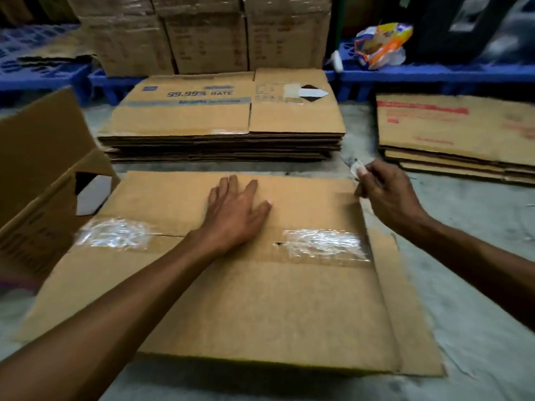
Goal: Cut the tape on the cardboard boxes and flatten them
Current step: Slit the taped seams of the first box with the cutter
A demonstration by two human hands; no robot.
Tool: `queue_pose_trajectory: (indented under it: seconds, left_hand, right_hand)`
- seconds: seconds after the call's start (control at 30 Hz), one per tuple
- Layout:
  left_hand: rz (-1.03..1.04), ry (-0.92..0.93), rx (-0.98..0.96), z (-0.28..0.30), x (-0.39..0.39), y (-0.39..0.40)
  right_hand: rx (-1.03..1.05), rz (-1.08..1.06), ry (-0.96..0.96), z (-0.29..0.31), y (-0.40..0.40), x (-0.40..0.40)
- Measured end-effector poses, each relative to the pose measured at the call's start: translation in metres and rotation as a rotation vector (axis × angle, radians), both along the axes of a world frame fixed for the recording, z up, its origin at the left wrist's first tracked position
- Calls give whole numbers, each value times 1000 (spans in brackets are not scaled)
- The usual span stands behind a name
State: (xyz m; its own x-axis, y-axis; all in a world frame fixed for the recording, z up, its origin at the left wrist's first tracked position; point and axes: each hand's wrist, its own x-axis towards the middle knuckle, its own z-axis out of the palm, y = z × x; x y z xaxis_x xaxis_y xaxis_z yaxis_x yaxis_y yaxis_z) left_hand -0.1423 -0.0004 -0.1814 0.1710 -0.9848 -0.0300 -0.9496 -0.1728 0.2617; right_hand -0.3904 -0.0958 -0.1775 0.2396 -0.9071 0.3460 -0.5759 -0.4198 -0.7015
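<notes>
A brown cardboard box [260,308] lies flattened on the grey floor in front of me. Clear tape patches shine on its left [113,234] and right [324,244] along the flap seam. My left hand [234,209] presses flat on the middle of the box, fingers spread. My right hand [388,192] hovers at the box's far right corner, closed around a small blade [354,166] whose tip pokes out past the thumb.
A stack of flattened boxes [223,125] lies just beyond. Another flat stack [457,134] sits at the right. An open unflattened box [43,175] stands at the left. Full cartons [202,33] rest on blue pallets [434,76] behind.
</notes>
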Motion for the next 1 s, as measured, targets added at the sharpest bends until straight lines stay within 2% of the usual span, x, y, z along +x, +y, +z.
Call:
queue_pose_trajectory:
  seconds: [0.13,0.23,0.33,1.0]
  left_hand:
    - [-103,85,23,7,-68,-56]
    - [-23,166,162,12,-106,-79]
    - [4,86,248,3,-120,-83]
    - [29,101,151,-11,-122,-90]
  right_hand:
    - [276,-152,-113,-6,33,-47]
    - [461,-196,-93,-10,56,-69]
    - [558,-133,-53,-11,72,-74]
    - [518,69,28,-16,76,-69]
